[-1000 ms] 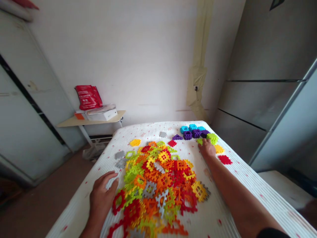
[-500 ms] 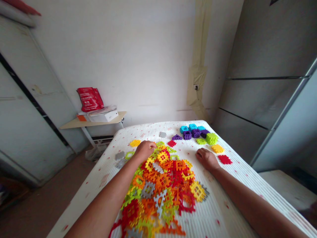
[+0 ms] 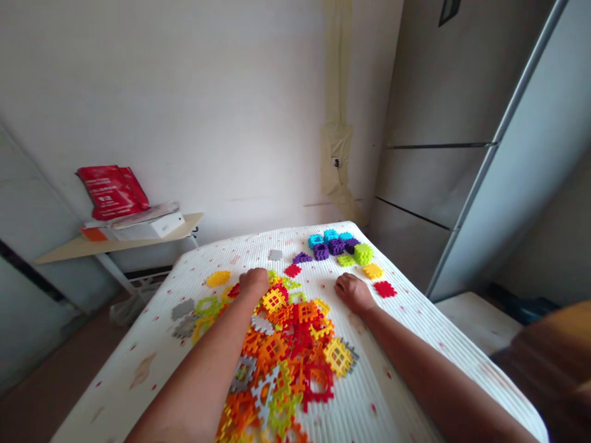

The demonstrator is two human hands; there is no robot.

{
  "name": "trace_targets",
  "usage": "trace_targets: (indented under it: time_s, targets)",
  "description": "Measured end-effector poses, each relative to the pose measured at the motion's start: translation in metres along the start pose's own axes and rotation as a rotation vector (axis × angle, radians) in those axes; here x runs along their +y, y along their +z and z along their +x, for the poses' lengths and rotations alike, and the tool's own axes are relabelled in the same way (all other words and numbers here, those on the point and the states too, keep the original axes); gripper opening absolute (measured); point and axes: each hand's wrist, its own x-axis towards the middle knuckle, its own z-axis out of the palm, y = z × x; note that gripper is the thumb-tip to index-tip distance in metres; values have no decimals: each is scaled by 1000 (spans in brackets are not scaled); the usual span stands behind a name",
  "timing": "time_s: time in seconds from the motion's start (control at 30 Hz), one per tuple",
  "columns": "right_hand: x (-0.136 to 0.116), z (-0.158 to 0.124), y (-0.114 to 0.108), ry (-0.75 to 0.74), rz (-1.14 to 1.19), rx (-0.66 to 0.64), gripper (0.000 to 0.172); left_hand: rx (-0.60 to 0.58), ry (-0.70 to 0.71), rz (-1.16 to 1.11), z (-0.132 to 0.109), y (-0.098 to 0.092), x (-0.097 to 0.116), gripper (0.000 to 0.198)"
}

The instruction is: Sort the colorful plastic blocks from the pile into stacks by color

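A heap of interlocking plastic tiles in red, orange, yellow, lime and grey lies on a white ribbed mattress. At its far end, my left hand is closed over the tiles; its fingertips are hidden, and I cannot see what they grip. My right hand rests on the mattress right of the heap, fingers curled in, with no tile showing. Just beyond it lie a red tile and a yellow tile. A lone red tile sits between the hands, farther back.
Lime stacked tiles, purple stacks and blue stacks stand at the back right. Grey tiles and a yellow tile lie left. A side table holds red bags. A blurred brown shape appears at right.
The view has turned right, so everything sits farther left in the picture. My left hand's fingers have dipped lower among the tiles. My right hand stays resting. A blurred shape has entered at right.
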Motion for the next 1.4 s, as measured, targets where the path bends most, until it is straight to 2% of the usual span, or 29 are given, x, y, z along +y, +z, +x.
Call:
trace_targets:
  time_s: [0.33, 0.6, 0.77, 0.83, 0.9, 1.0, 1.13, 1.2, 1.27, 1.4]
  targets:
    - [-7, -1, -7, 6, -30, -1, 23, 14, 25, 81, -12, -2, -7, 33]
    - [-6, 0, -5, 13, -45, 5, 22, 85, 37, -99, -18, -3, -7, 30]
    - [-6, -1, -7, 15, -35, -4, 23, 212, 35, -418, -33, -19, -15, 5]
    - [-7, -1, -8, 24, -15, -10, 22, 260, 24, -603, -46, -26, -21, 5]
    - [-8, -2, -8, 31, 1, -13, 22, 283, 11, -814, -66, -29, -29, 11]
    - [-5, -2, -6, 25, 9, -13, 22, 278, -16, -1132, -103, -28, -39, 30]
    - [-2, -1, -1, 10, 87, 25, 22, 281, -72, -1447, -144, -21, -46, 47]
    - [-9, -1, -2, -5, 196, 91, 20, 290, -98, -1545, -153, -17, -46, 47]
    - [-26, -3, -9, -61, 331, 193, 19, 293, -116, -1613, -158, -13, -43, 45]
    - [-89, -14, -36, -308, 507, 350, 20, 252, -123, -1682, -161, -4, -33, 39]
